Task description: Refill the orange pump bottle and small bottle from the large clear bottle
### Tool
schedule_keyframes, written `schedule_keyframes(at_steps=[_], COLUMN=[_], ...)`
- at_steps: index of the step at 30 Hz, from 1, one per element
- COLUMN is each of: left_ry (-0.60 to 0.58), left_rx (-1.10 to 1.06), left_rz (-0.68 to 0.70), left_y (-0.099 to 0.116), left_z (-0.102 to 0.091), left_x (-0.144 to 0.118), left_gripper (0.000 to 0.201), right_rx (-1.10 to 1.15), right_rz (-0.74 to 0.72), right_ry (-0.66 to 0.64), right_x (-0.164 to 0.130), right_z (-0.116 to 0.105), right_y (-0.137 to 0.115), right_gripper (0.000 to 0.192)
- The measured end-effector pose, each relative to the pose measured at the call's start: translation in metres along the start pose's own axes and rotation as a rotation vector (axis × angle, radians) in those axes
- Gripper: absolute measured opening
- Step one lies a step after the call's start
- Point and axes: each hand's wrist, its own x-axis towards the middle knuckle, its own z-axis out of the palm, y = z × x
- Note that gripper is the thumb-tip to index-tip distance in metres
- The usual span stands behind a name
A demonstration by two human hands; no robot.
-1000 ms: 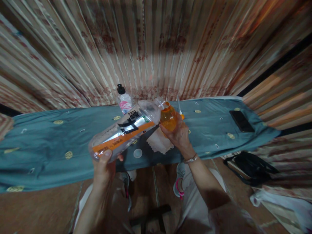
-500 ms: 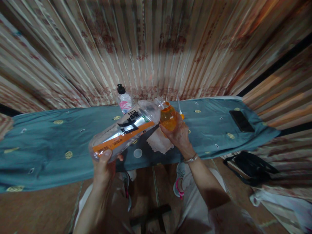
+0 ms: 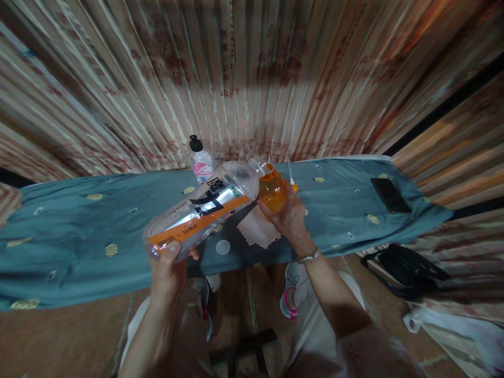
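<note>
My left hand (image 3: 169,268) grips the base of a large clear plastic bottle (image 3: 200,210) with a silver, black and orange label. The bottle is tipped nearly flat, its open mouth touching the rim of a small orange bottle (image 3: 271,190). My right hand (image 3: 289,218) holds that orange bottle from below and tilts it toward the large one. Both are held above a table under a teal cloth (image 3: 79,236). A white round cap (image 3: 222,247) and a pale folded cloth (image 3: 255,229) lie on the table under the bottles.
A small clear bottle with a black cap and pink label (image 3: 201,163) stands at the table's back edge. A black phone (image 3: 389,195) lies at the right end. A thin white tube with an orange piece (image 3: 290,176) lies behind my right hand. A dark bag (image 3: 405,270) sits on the floor.
</note>
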Motion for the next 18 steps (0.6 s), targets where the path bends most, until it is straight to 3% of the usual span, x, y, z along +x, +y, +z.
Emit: schedule_keyframes(at_steps=[18], left_ry=[0.015], left_rx=[-0.009], left_rz=[-0.018], left_y=[-0.0005], left_z=[-0.0005], left_x=[0.0013], left_gripper=[0.044], right_rx=[0.013], right_rz=[-0.019], right_ry=[0.032], right_x=[-0.0008], right_z=[0.0012], right_y=[0.0005], right_gripper=[0.079])
